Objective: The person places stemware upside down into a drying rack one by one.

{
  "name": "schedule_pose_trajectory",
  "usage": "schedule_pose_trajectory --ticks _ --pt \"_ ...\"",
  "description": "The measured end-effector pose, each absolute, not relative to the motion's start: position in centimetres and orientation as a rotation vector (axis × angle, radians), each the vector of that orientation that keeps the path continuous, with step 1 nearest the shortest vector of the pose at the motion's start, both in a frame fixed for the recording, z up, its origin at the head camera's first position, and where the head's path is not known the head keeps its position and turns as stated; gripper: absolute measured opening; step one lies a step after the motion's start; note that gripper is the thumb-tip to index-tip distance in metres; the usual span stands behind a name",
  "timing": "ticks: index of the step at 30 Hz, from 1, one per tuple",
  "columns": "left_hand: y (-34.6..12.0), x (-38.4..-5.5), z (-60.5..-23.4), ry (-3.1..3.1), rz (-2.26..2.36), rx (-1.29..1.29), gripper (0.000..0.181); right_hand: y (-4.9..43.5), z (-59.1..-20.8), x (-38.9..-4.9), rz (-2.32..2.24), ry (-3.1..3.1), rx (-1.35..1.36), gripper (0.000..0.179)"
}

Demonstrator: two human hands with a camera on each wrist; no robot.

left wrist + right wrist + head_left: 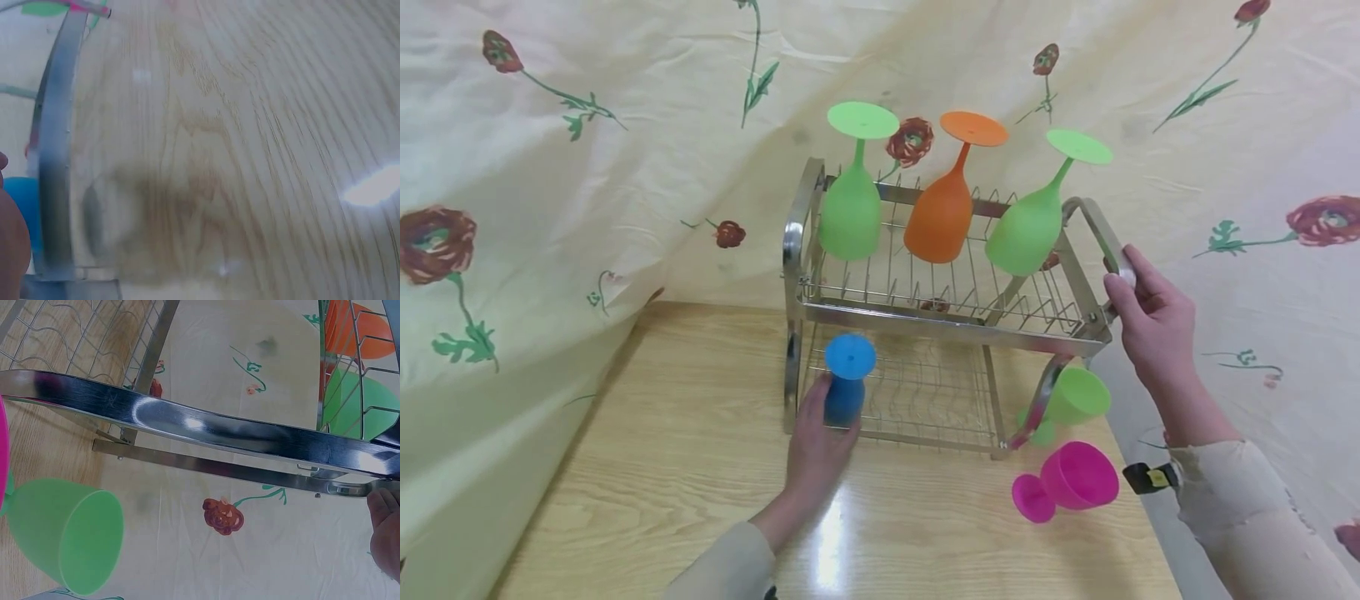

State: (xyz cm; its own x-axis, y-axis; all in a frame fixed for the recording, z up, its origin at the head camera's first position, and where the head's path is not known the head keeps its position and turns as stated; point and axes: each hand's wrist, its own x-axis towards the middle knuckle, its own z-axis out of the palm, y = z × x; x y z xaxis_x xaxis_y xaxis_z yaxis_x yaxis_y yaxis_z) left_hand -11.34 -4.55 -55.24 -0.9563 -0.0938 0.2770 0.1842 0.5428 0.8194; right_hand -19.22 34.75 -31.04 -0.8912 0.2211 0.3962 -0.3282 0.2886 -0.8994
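A two-tier metal dish rack (910,321) stands on the wooden table. In the head view my left hand (817,446) holds an upside-down blue goblet (846,400) at the left end of the lower tier, thumb and fingers on either side of its bowl. My right hand (1161,321) grips the rack's upper right side frame; the right wrist view catches only part of that hand (384,531). On the upper tier, a green goblet (852,208), an orange goblet (942,215) and another green goblet (1028,229) sit upside down, the right one leaning most.
To the rack's right, a pink goblet (1078,475) lies on its side on the table (685,467). Close behind it lies a green goblet (1077,396), partly hidden by the rack leg. Flower-printed cloth (625,167) hangs behind and at both sides.
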Motion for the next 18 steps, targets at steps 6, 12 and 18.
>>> schedule_pose_trajectory --ticks 6,12,18 --pt "-7.4 -9.9 -53.0 -2.434 -1.191 -0.375 0.098 34.7 -30.9 -19.2 1.672 -2.1 0.096 0.055" --pt "-10.5 -9.2 -50.4 -2.391 -1.037 -0.549 0.096 34.8 -31.2 -19.0 1.655 -2.124 0.076 0.056" --pt "-13.9 -9.0 -48.1 -2.368 -0.971 -0.613 0.097 34.8 -31.4 -18.4 1.717 -2.052 0.08 0.055"
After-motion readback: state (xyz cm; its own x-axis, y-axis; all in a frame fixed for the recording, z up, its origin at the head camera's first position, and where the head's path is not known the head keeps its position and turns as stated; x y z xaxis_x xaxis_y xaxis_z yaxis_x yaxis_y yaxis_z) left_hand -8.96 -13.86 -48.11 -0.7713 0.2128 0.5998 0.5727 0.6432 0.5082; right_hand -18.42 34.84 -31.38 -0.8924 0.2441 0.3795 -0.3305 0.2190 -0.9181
